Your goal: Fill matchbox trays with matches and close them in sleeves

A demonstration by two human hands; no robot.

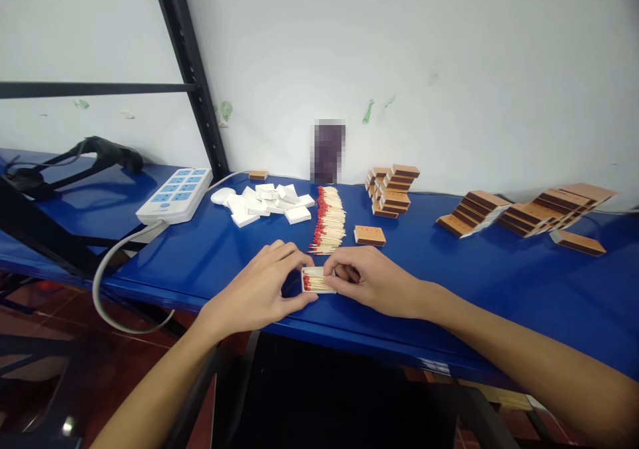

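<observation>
A white matchbox tray (pixel 318 291) lies near the front edge of the blue table, with red-headed matches (pixel 314 282) inside. My left hand (pixel 264 286) grips the tray's left end, thumb on the near side and fingers on the far side. My right hand (pixel 369 279) is closed over the tray's right end, its thumb and forefinger pinched at the plain ends of the matches. Just beyond the tray runs a long row of loose matches (pixel 330 219), heads to the left. One brown matchbox (pixel 370 235) sits right of that row.
White trays (pixel 269 203) are heaped at the back left, by a white power strip (pixel 176 196) with its cable. Brown matchboxes are stacked at the back (pixel 392 191) and in leaning rows on the right (pixel 474 213). A black shelf post (pixel 192 70) rises at left.
</observation>
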